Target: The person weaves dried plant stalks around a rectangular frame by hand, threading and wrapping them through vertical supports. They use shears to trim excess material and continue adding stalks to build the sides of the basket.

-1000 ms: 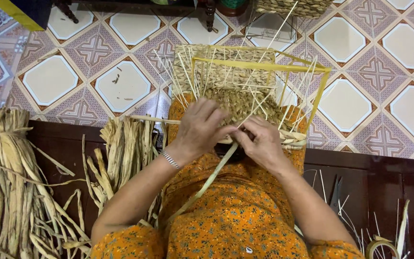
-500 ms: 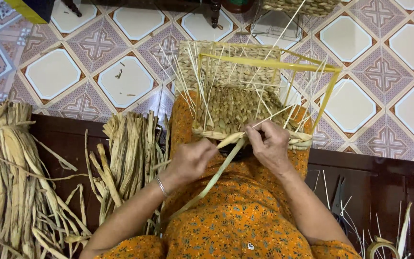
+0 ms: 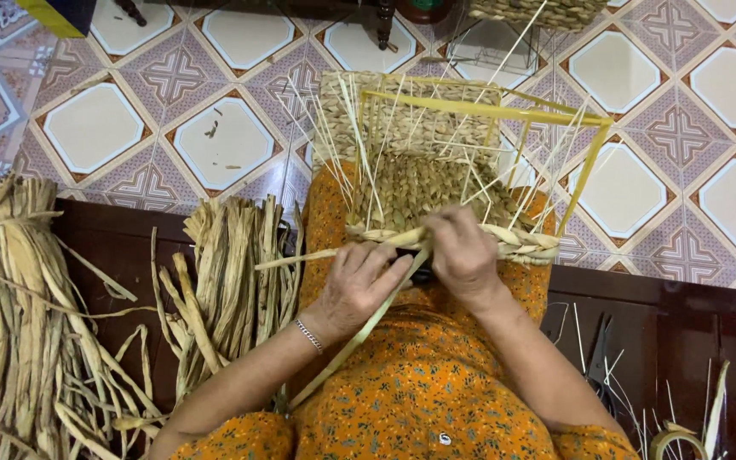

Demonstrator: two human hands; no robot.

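Weaving step, frame centre: left hand (image 3: 359, 285) pinches loose strand (image 3: 353, 336); right hand (image 3: 463, 255) closed on basket (image 3: 423, 183) rim braid. Next move likely needs strand tucked between stakes, tension kept.

Both forearms reach forward, left hand (image 3: 358, 285) and right hand (image 3: 463, 254) curled side by side.

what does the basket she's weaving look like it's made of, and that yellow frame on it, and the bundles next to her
Basket: apparently dried plant fibre, twisted into matte tan braids. Yellow frame: thin straight rods, smooth and painted-looking, perhaps metal or plastic; hard to tell. Bundles: flat, dry, straw-coloured leaf or stalk strips, creased and fraying. Both hands, left hand and right hand, grip a strand.
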